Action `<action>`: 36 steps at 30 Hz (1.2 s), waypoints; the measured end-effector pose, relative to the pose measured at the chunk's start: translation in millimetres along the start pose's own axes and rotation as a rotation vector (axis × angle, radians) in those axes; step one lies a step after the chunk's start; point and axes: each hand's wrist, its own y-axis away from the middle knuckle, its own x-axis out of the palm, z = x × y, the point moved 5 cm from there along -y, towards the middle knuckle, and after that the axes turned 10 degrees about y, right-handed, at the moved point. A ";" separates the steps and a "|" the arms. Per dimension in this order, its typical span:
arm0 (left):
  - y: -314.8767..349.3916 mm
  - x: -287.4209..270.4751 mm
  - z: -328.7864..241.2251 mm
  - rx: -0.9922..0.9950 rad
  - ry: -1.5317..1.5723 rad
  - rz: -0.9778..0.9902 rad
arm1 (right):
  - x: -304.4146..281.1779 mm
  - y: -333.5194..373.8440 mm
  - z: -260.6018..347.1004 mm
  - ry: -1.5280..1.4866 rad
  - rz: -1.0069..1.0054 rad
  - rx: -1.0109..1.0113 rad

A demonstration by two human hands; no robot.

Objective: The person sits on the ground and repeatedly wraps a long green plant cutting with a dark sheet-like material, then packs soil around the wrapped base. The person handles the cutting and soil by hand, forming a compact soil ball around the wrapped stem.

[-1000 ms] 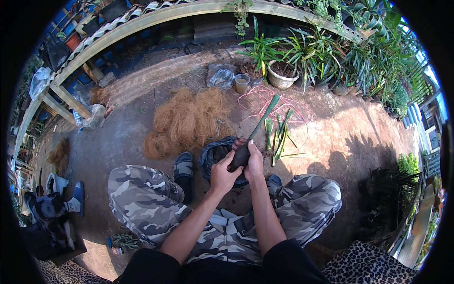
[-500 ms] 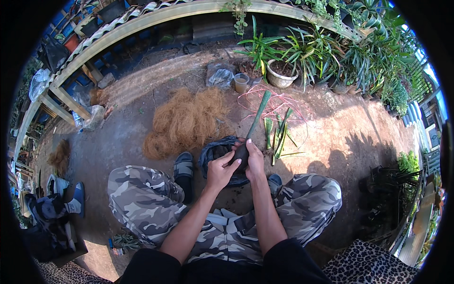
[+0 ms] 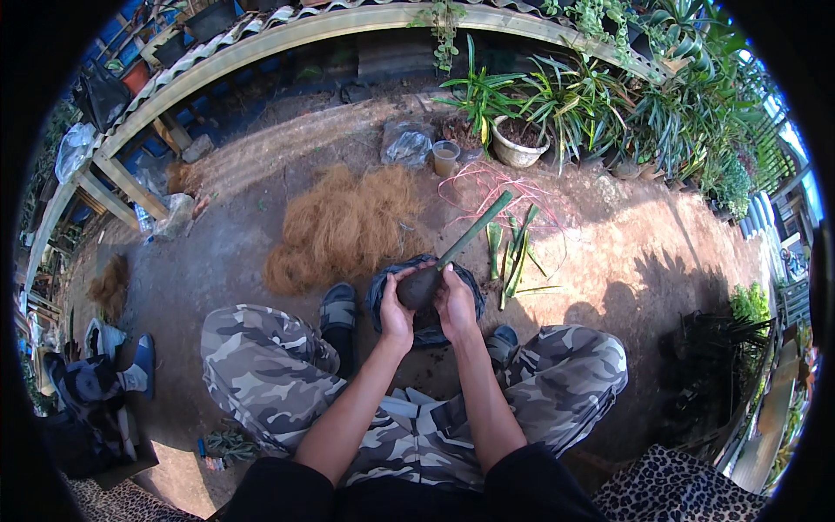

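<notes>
Between my two palms sits a rounded ball of dark soil [image 3: 420, 289] with a thick green leaf cutting [image 3: 476, 228] sticking out of its top. The cutting leans up and to the right. My left hand [image 3: 397, 313] is cupped round the ball's left side. Pressed against its right side is my right hand [image 3: 457, 306], its thumb near the base of the cutting. Directly beneath, an open dark plastic bag [image 3: 474, 287] stands on the ground between my feet; my hands hide most of its contents.
A heap of brown fibre [image 3: 339, 222] lies ahead to the left. Cut green leaves [image 3: 515, 252] and tangled pink string [image 3: 496, 193] are on the ground to the right. Farther off stand a plastic cup [image 3: 445, 155], a clear bag [image 3: 407, 143] and a white potted plant [image 3: 519, 152].
The soil ball has rolled in my hands, and its cutting now leans farther right. My left hand has shifted from the ball's front to its left side.
</notes>
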 end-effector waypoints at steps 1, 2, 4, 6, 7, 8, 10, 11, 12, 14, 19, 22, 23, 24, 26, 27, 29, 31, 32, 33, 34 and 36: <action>-0.7 -6.4 -2.0 -0.027 -0.002 -0.120 | 4.4 3.0 -1.6 0.113 -0.008 -0.048; -0.9 -11.8 -4.3 -0.045 -0.012 -0.219 | 9.6 6.6 -2.3 0.218 0.000 -0.116; 0.8 -16.8 -4.8 -0.121 0.069 -0.293 | 20.3 12.6 -4.3 0.335 0.011 -0.254; 3.6 -18.6 -3.7 -0.182 0.112 -0.329 | 31.3 16.0 6.5 0.623 -0.068 -0.588; 5.6 -17.7 -0.3 -0.213 0.122 -0.334 | 33.4 18.3 8.2 0.543 0.011 -0.648; 8.3 -17.2 3.9 -0.246 0.124 -0.345 | 33.1 15.8 7.0 0.518 0.027 -0.608; 10.3 -13.0 9.4 -0.266 0.071 -0.296 | 30.1 12.9 5.1 0.483 0.049 -0.521; 12.1 -12.0 13.0 -0.294 0.049 -0.281 | 27.9 12.6 7.7 0.469 0.000 -0.545; 13.7 -12.1 15.9 -0.319 0.012 -0.279 | 25.5 11.7 8.2 0.437 -0.022 -0.516; 13.2 -11.9 18.3 -0.333 0.026 -0.256 | 22.7 11.4 7.5 0.372 -0.055 -0.450; 11.6 -13.6 18.1 -0.318 0.005 -0.277 | 22.8 14.7 8.3 0.452 -0.131 -0.398; 15.5 -9.3 19.0 -0.331 -0.001 -0.268 | 20.3 13.5 10.6 0.469 -0.145 -0.397; 16.2 -6.9 18.7 -0.338 0.008 -0.250 | 20.0 12.9 10.6 0.478 -0.132 -0.398; 17.4 -5.6 18.5 -0.350 0.010 -0.248 | 19.8 12.6 9.8 0.476 -0.112 -0.397; 18.5 -3.7 17.4 -0.359 0.010 -0.250 | 19.3 11.0 9.3 0.487 -0.095 -0.400; 18.7 -3.3 16.7 -0.357 0.007 -0.254 | 19.6 10.2 9.0 0.485 -0.082 -0.402; 18.3 -2.5 16.0 -0.357 0.012 -0.255 | 18.5 9.3 10.0 0.456 -0.089 -0.411; 17.9 -2.4 16.1 -0.367 0.013 -0.264 | 18.3 9.2 12.2 0.425 -0.081 -0.412; 17.0 -0.3 15.9 -0.364 0.037 -0.231 | 18.5 9.7 13.8 0.409 -0.067 -0.410; 16.2 0.9 15.1 -0.365 0.047 -0.216 | 19.2 10.0 15.2 0.387 -0.058 -0.400; 15.3 2.2 14.1 -0.365 0.057 -0.200 | 21.7 11.0 18.6 0.407 -0.044 -0.433; 14.6 2.5 12.2 -0.373 0.072 -0.204 | 26.7 13.6 25.0 0.421 -0.011 -0.494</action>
